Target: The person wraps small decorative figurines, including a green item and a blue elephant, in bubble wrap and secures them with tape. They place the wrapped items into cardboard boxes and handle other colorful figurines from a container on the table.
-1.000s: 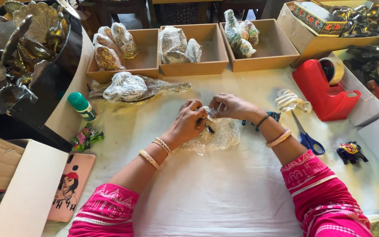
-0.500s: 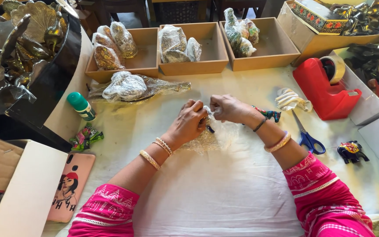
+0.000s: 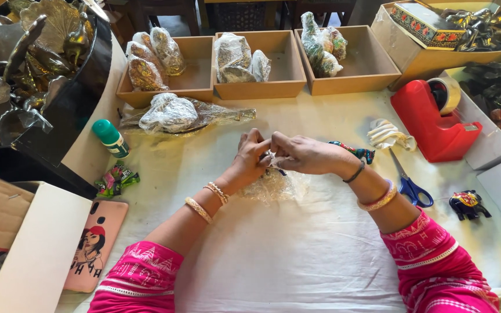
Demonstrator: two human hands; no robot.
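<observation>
My left hand [image 3: 250,157] and my right hand [image 3: 302,154] meet at the middle of the white-covered table [image 3: 273,261]. Both pinch a small dark item wrapped in crinkled clear plastic [image 3: 272,184], which hangs down below my fingers onto the cloth. The item itself is mostly hidden by my fingers. A small painted figurine [image 3: 356,152] lies just behind my right wrist. A wrapped bundle in clear plastic [image 3: 175,113] lies on the table beyond my left hand.
Three shallow cardboard trays [image 3: 198,87] [image 3: 282,87] [image 3: 372,78] with wrapped pieces line the far edge. A red tape dispenser [image 3: 430,124], blue-handled scissors [image 3: 410,185], crumpled tissue [image 3: 387,134] and a dark elephant figurine [image 3: 468,204] sit right. A green-capped bottle [image 3: 110,137] and phone [image 3: 95,243] sit left.
My hands have stayed together at the same spot. The plastic wrap has been drawn in tighter under my fingers. The view has shifted slightly.
</observation>
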